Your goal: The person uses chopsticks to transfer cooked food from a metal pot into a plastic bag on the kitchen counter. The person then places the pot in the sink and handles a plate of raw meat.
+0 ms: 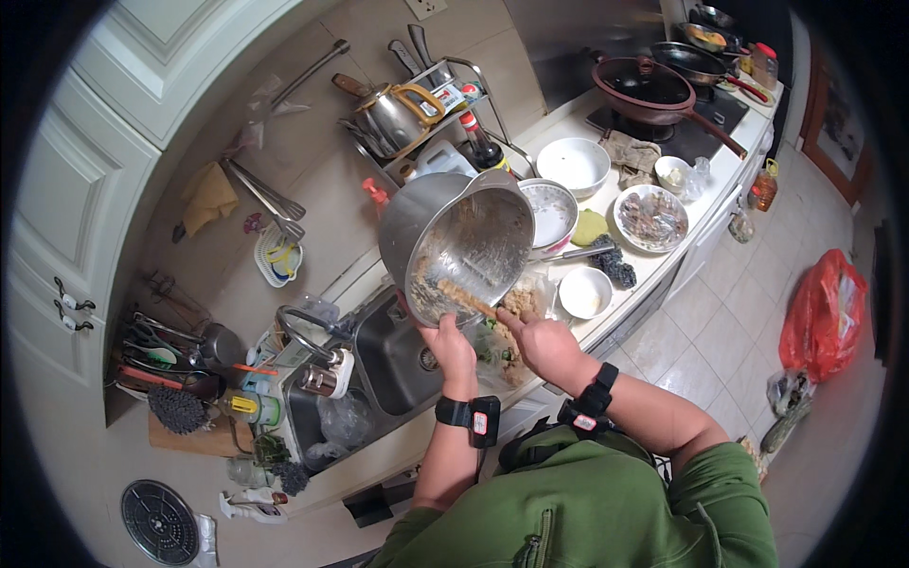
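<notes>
My left hand [452,353] grips the lower rim of a large metal pot [477,238], which is tilted on its side with its mouth towards me. Pale brown food residue clings to the pot's inner wall. In my right hand [550,349] is a wooden spatula or paddle [465,295], coated with food and reaching into the pot's mouth. Below the pot and partly behind my right hand sits a clear plastic bag [499,370] with green scraps and a brown, crumbly food mass [520,302]. The spatula's handle end is hidden by my fingers.
A sink [387,355] with a faucet [309,326] lies left of the bag. On the counter to the right stand a small white bowl [586,292], a plastic-covered dish [651,219] and a large white bowl [574,167]. Farther off, a lidded wok [643,96] rests on the stove.
</notes>
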Action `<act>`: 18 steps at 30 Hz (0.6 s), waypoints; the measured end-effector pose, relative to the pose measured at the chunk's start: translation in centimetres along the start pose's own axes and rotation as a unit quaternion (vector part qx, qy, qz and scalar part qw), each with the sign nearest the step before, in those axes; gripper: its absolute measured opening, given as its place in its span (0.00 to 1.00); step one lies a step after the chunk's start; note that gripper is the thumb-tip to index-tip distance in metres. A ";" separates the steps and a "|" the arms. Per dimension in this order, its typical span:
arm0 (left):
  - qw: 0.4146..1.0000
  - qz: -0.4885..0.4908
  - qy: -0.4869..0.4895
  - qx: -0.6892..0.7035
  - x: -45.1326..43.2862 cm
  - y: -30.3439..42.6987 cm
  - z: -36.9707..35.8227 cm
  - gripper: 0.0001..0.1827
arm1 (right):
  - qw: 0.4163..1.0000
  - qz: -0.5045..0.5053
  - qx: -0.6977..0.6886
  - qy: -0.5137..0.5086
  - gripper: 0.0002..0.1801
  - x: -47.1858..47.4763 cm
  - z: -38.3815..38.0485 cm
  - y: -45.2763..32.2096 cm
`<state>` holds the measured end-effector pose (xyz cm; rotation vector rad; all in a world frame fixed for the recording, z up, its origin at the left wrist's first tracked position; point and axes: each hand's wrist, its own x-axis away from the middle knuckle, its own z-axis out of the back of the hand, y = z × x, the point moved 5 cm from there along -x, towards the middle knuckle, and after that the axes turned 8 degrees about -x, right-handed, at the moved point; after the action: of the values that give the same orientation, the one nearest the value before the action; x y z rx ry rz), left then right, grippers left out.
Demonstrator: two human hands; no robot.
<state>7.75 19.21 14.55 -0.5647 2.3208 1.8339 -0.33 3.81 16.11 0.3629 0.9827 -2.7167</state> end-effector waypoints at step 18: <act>0.981 0.127 0.006 0.145 1.4 0.2 -1.0 0.28 | 0.998 0.044 -0.050 0.010 0.09 -4.2 3.0 -0.6</act>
<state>6.54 17.97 14.56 -0.2501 2.7081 1.5352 2.99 2.81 19.97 0.4051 1.0765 -2.5802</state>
